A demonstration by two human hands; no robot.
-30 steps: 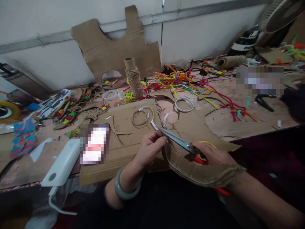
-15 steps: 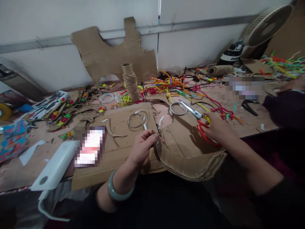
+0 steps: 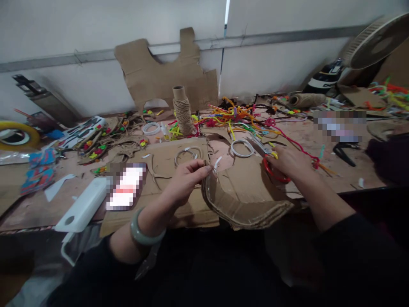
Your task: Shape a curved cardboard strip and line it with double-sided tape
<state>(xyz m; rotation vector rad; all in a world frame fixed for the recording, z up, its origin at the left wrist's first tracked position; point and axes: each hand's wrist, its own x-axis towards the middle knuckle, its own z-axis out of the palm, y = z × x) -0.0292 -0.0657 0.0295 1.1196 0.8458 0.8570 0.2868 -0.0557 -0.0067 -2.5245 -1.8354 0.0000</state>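
Cardboard (image 3: pixel 238 214), curved, is pinched at its left end by the left hand (image 3: pixel 182 181) at the near edge of the desk (image 3: pixel 367 164); beyond, red-handled scissors (image 3: pixel 262 148) are touched by the right hand (image 3: pixel 292 160), whether gripped cannot be told.

Red is seen on the handles of the scissors (image 3: pixel 262 147), silver-grey on their blades. Brown is shown by the curved cardboard piece (image 3: pixel 243 209), pale green by the bangle (image 3: pixel 145 233). The cord heap (image 3: pixel 244 113) is mixed — orange, yellow, red, black — while the packets (image 3: pixel 40 170) are patterned in blue and red.
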